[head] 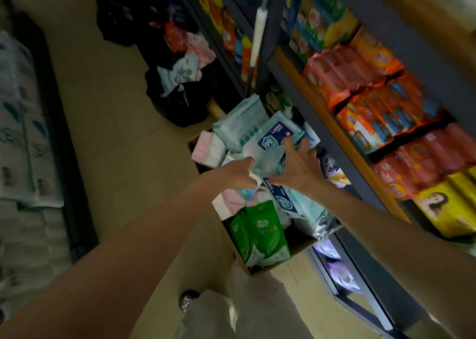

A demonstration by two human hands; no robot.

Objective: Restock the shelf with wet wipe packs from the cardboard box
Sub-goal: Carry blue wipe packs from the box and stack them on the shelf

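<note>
A cardboard box [206, 256] stands on the floor beside the shelf, filled with several wet wipe packs: pale blue, pink [208, 149] and green [262, 233]. My left hand [239, 173] and my right hand [298, 166] both reach into the box. They close from either side on a pale blue wet wipe pack [270, 145] with a dark blue "99" label at the top of the pile. My right hand's fingers lie spread over that pack. The shelf [332, 132] runs along the right.
The shelf holds orange, red and yellow product packs [368, 122]. Black bags with more packs [180, 81] lie on the floor beyond the box. Stacked tissue bundles [18, 132] line the left side of the aisle. A tan floor strip [103, 106] lies between.
</note>
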